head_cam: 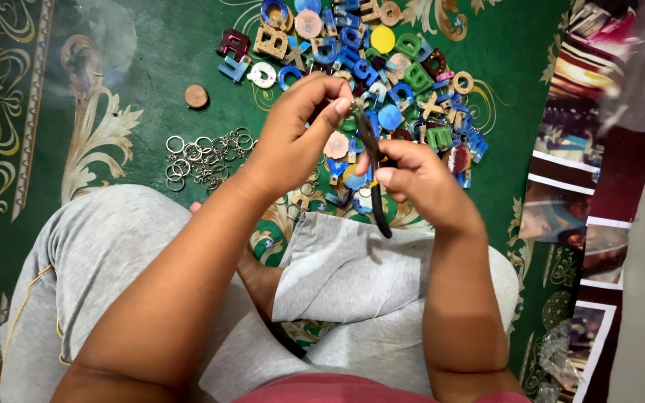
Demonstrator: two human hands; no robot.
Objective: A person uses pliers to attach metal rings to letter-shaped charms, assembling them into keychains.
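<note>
Down on the green carpet [158, 52] a person sits with legs crossed in grey trousers [113, 254]; the two hands are close together, just above the lap; the right hand [419, 183] is closed around the dark pliers [373, 168], with the handles sticking down past the fingers and the tip pointing up; the left hand [296, 134] is pinched shut right at the tip of the pliers, and what small thing it holds there is hidden by the fingers; just past the hands lies a big pile of coloured letter shapes [382, 67], blue, green, red, yellow and wood brown, and some of them sit under the hands; a heap of silver key rings [203, 157] lies to the left of the left hand, near the knee; a small round wooden disc [196, 96] lies alone above the rings; the carpet is bare on the far left; on the right side a row of printed photo sheets [584, 194] runs along the edge of the carpet, well apart from the hands.
</note>
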